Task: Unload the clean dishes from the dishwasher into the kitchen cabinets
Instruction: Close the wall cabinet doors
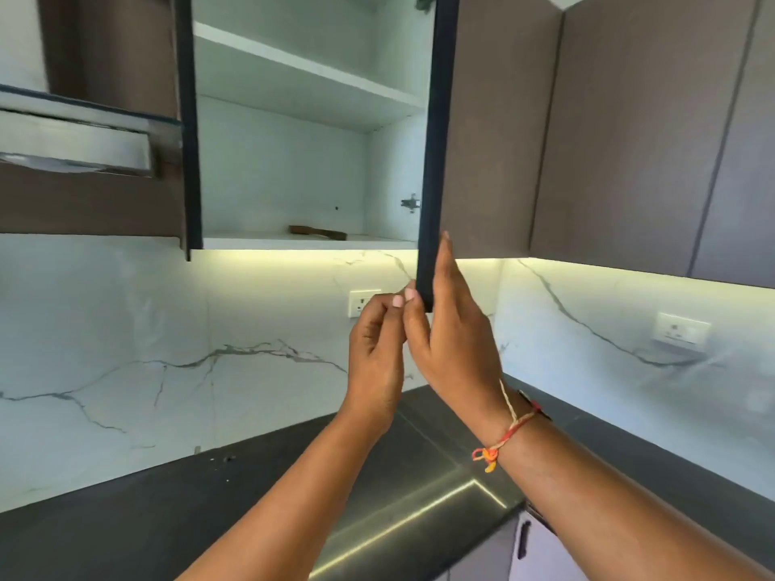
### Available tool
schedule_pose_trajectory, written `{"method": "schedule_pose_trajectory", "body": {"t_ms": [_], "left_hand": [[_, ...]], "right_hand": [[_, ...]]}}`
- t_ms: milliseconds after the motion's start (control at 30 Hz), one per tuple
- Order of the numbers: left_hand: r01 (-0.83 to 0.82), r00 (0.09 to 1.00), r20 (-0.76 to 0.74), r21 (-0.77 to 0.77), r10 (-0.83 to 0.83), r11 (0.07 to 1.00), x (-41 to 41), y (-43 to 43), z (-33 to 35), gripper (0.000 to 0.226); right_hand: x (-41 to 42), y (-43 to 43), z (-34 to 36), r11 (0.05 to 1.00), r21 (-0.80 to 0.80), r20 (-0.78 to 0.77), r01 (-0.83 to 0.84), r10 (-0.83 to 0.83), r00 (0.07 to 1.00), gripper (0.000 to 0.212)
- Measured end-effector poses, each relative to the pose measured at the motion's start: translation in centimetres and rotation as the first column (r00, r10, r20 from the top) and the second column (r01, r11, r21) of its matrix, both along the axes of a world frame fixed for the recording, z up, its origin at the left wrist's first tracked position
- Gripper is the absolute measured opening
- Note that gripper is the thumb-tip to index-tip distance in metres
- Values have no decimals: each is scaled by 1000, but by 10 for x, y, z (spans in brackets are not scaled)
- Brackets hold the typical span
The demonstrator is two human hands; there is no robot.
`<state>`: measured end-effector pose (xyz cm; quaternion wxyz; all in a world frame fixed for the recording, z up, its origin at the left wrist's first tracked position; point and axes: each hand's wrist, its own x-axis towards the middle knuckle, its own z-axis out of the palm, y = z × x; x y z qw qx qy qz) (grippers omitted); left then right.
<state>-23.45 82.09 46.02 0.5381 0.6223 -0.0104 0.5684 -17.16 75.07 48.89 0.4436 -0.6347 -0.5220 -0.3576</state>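
We see the cabinet (272, 169) open at the upper centre of the frame, its pale inside showing two shelves, with a small flat brown thing (318, 232) lying on the lower shelf near the back. The cabinet door (490, 140) is swung out towards us, so its dark edge runs down the middle of the frame. The right hand (453, 329) holds the door's lower corner: the thumb is on the left side of the edge and the straight fingers lie flat up the brown outer face. The left hand (377, 354) is just beside it in the centre of the frame, fingers curled, with its fingertips up against the right thumb. We cannot tell whether it grips the door edge or nothing at all. A red and yellow thread bracelet (503, 438) is tied round the right wrist. To the right are closed brown doors (629, 140), with a light strip glowing along their underside. Below, a white marbled wall (126, 329) carries two sockets, one (360, 301) partly behind the hands and one (681, 329) at the right. A dark counter (126, 517) fills the bottom of the frame, and a hood (75, 140) sits blurred at the upper left.
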Motion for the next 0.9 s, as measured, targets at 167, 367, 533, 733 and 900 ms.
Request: {"method": "schedule_pose_trajectory", "body": {"t_ms": [167,367,533,733,900], "left_hand": [[-22,970,-215,374,110,927,34,-13,12,26],[-49,913,-280,645,296,762,102,-19,18,57],[-88,890,-209,793,404,603,150,-20,17,66],[-138,847,-98,909,523,394,200,-15,17,66],[-112,831,-108,928,545,355,236,-11,8,64]], "right_hand": [[35,-52,4,973,-7,-54,230,-230,972,68],[85,-89,4,840,-31,83,542,-538,839,70],[115,-111,10,621,-110,342,776,-710,616,70],[152,-124,12,379,-196,483,904,-765,426,74],[185,-132,1,272,-286,446,919,-811,379,81]]}}
